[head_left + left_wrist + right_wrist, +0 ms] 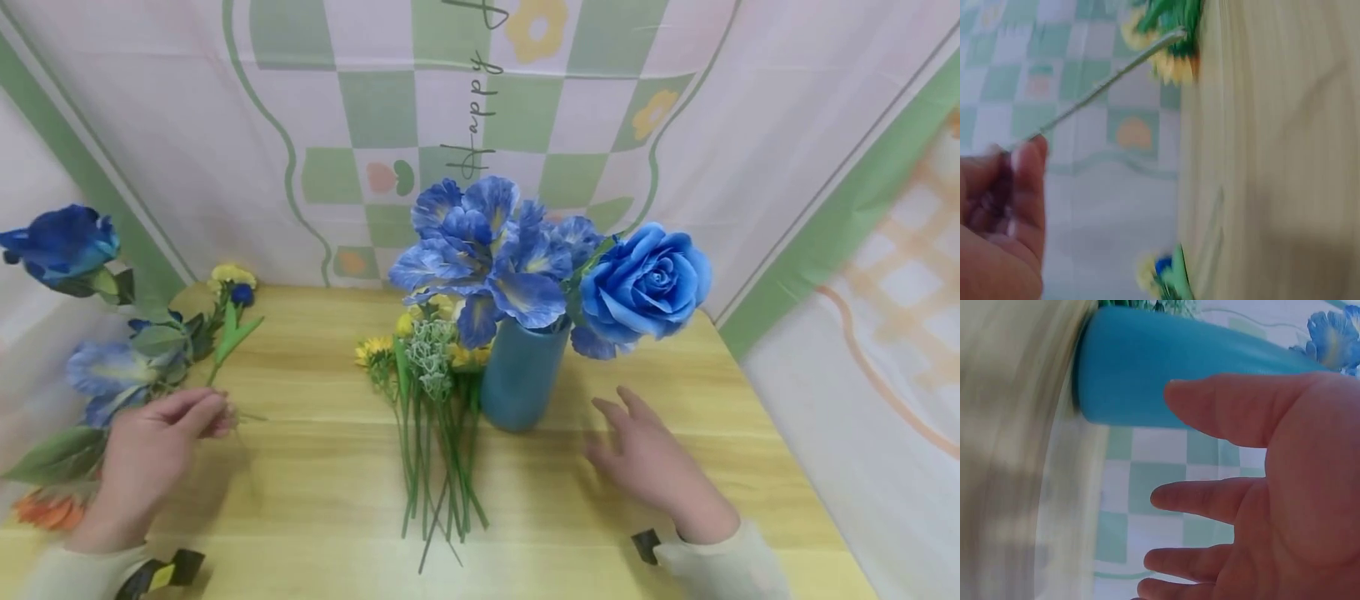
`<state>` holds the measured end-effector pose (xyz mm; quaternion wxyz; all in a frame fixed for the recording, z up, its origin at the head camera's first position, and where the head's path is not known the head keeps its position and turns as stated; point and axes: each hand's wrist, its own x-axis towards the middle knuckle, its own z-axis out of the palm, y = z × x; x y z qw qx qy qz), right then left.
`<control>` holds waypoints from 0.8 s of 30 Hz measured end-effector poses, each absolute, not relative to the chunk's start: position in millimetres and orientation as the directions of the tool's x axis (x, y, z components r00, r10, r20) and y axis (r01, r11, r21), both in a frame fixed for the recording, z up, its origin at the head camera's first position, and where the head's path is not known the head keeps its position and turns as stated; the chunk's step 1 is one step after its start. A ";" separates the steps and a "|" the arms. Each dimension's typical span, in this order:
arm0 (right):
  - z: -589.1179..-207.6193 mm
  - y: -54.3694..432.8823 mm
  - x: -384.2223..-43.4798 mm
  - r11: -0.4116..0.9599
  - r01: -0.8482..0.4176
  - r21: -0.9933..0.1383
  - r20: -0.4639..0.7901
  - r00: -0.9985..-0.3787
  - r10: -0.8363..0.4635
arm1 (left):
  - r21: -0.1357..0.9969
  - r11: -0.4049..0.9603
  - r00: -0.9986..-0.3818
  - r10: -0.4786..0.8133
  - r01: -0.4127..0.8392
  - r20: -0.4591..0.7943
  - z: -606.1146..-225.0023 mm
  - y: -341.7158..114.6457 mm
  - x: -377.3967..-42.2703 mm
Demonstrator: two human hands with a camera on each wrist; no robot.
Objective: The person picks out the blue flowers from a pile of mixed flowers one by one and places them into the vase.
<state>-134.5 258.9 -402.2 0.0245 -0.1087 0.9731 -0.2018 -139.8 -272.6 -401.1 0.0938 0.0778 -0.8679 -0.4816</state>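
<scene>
I've got the left hand (pixel 167 454) at lower left, fingertips pinching one thin green stem (pixel 1109 82); which bloom tops it, I can't tell. And the right hand (pixel 648 458), lower right, spreads its fingers, holding nothing, just beside the vase (pixel 525 375)! That's one smooth blue cylinder, upright right of centre, stuffed with ruffled irises (pixel 491 250), too overlapped to count, plus one layered rose (pixel 648 283). Centre, I see one bundle (pixel 435 387) lying flat, slender stalks fanned towards me. One dark rose (pixel 63 246) at upper left, one orange flower (pixel 48 510) at lower left. Wood grain separates bundle from left hand; the table's (pixel 322 517) right edge slants down to the lower right corner, well apart from the vase.
</scene>
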 end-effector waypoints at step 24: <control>-371.9 184.7 -110.3 0.457 -0.795 -0.399 0.655 -0.596 -0.466 | 0.265 0.285 -0.384 0.546 0.921 0.745 -399.0 -109.1 -137.6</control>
